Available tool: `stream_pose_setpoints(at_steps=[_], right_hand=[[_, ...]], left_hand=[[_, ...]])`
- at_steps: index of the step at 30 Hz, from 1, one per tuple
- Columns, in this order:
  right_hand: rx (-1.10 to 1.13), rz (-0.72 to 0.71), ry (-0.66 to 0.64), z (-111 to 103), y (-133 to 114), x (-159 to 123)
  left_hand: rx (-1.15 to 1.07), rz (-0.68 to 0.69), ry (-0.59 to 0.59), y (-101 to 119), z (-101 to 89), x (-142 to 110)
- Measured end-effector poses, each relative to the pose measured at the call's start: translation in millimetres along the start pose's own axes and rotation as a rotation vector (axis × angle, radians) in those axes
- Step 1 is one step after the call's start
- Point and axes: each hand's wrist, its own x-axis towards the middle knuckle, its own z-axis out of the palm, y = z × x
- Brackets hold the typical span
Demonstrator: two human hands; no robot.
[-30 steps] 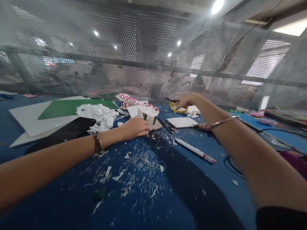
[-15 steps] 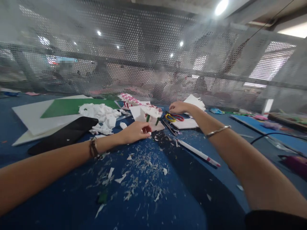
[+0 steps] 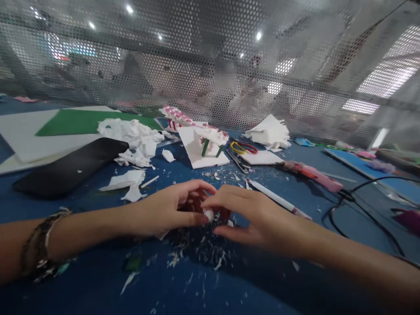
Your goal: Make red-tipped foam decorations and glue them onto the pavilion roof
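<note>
Close together over the blue table, my two hands meet around a small white wad point(image 3: 208, 215). My left hand point(image 3: 180, 205) pinches the wad between thumb and fingertips. The fingers of my right hand point(image 3: 252, 212) curve over it from the other side, with the thumb apart; whether they touch it I cannot tell. White scraps and shavings point(image 3: 216, 258) litter the table beneath. Beyond the hands stands a small model with a white and red top on green legs point(image 3: 211, 140), on a white board point(image 3: 193, 159). A white pen point(image 3: 275, 194) lies beyond my right hand.
At left are a black case point(image 3: 72, 168), crumpled white tissue point(image 3: 131, 135) and a green sheet point(image 3: 82, 122). Yellow-and-red-handled scissors point(image 3: 244, 147), a pink corded tool point(image 3: 315, 175) and a white paper stack point(image 3: 269, 131) lie ahead and right. A perforated metal screen point(image 3: 197, 65) rises behind.
My right hand has come back from beside the scissors and white paper to my left hand. My left hand has drawn nearer, away from the model. The view has tilted downward.
</note>
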Motion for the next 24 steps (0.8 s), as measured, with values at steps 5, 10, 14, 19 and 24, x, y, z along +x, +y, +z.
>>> stream_pose_setpoints(at_steps=[5, 10, 14, 19, 24], right_hand=[[0.127, -0.052, 0.119, 17, 12, 8], [0.167, 0.052, 0.252, 28, 12, 6], [0.204, 0.144, 0.32, 32, 8, 5], [0.227, 0.174, 0.337, 35, 9, 3], [0.322, 0.189, 0.317, 34, 11, 1]], left_hand=[[-0.05, -0.042, -0.002, -3, -3.1, -1], [-0.062, -0.102, -0.003, -2, -1.7, 0], [-0.037, -0.093, 0.018, -1, 1.1, 0], [-0.053, -0.096, 0.082, -1, 4.0, 1], [-0.072, -0.088, 0.119, -1, 3.2, 3]])
